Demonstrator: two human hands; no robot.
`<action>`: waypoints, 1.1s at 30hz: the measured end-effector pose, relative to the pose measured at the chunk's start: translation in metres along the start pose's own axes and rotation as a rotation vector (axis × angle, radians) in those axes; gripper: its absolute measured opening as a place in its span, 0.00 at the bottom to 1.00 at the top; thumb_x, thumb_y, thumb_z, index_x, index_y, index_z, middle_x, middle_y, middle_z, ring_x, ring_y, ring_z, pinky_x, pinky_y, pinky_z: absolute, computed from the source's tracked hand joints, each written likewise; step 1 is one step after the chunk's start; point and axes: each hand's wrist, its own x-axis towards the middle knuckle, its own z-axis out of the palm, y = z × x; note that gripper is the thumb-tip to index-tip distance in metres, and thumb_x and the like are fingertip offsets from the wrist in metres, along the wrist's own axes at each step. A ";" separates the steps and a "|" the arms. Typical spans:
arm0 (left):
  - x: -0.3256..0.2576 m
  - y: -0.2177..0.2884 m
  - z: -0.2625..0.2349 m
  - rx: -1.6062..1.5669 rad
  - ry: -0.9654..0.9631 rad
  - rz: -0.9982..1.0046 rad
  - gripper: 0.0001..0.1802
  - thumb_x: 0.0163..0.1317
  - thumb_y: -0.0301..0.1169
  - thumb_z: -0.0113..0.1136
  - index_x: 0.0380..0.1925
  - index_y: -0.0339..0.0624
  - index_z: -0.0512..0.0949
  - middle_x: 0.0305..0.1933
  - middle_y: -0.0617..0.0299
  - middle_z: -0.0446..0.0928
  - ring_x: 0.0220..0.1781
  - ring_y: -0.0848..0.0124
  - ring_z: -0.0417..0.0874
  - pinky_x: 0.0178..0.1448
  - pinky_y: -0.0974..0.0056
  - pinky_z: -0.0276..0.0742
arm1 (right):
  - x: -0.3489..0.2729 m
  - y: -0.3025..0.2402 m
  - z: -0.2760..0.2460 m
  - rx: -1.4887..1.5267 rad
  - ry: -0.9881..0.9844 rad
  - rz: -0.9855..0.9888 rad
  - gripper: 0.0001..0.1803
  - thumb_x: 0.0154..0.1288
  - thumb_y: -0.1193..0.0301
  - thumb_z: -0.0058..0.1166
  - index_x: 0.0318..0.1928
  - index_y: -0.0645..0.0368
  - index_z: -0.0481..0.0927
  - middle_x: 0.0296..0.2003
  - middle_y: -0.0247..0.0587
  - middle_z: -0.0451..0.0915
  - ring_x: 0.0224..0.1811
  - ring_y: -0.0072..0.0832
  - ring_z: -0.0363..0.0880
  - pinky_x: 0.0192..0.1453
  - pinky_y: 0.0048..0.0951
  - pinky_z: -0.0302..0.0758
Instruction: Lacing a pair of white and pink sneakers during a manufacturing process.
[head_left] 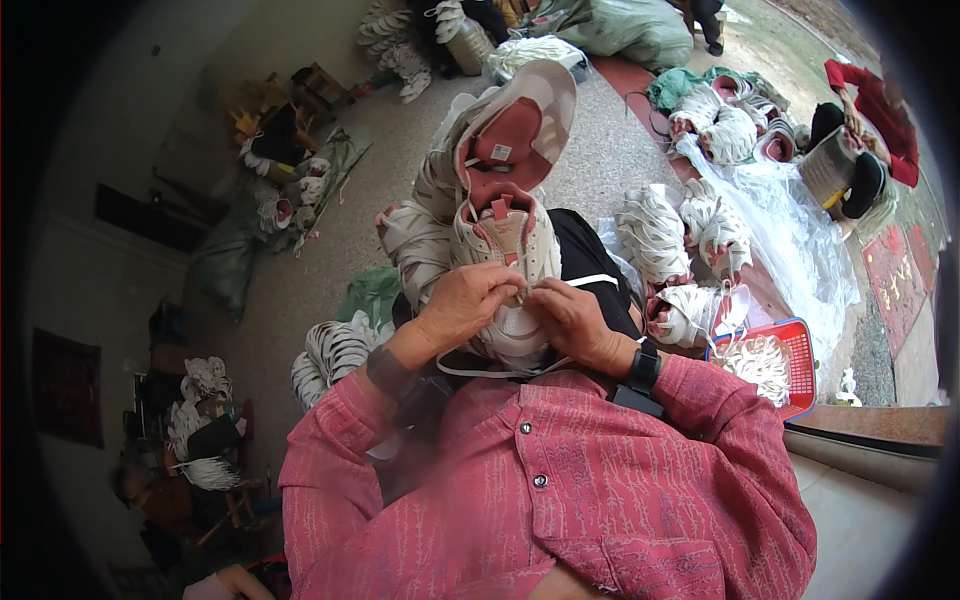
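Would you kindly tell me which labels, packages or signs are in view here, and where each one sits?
Label: small white rectangle inside the pink lining of the upper shoe, above the hands.
Basket: red plastic, right of the right hand, holding white laces.
Plastic sheet: clear, right, under shoe bundles.
Red mat: far right, yellow markings.
No screens.

white-and-pink sneaker | upright on lap, tongue up | white lace seemingly loose, trailing below
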 end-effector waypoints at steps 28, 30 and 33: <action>-0.025 0.000 0.020 0.387 0.194 0.129 0.10 0.63 0.27 0.60 0.45 0.43 0.75 0.39 0.55 0.78 0.41 0.49 0.83 0.43 0.52 0.78 | 0.009 0.000 0.003 0.046 0.061 0.140 0.07 0.61 0.79 0.56 0.40 0.61 0.77 0.35 0.44 0.76 0.34 0.44 0.81 0.36 0.36 0.79; -0.024 0.004 0.026 0.459 0.199 0.108 0.11 0.63 0.27 0.60 0.45 0.44 0.75 0.39 0.55 0.78 0.40 0.49 0.82 0.42 0.51 0.77 | 0.010 0.002 0.003 -0.033 0.050 0.106 0.08 0.59 0.79 0.55 0.40 0.60 0.78 0.35 0.43 0.76 0.34 0.43 0.81 0.35 0.36 0.79; -0.020 0.001 0.026 0.521 0.182 0.082 0.11 0.63 0.28 0.59 0.45 0.43 0.74 0.39 0.54 0.77 0.39 0.49 0.82 0.41 0.50 0.77 | 0.013 0.004 0.004 -0.138 0.006 0.036 0.11 0.55 0.78 0.55 0.41 0.58 0.79 0.35 0.41 0.76 0.34 0.41 0.81 0.35 0.37 0.79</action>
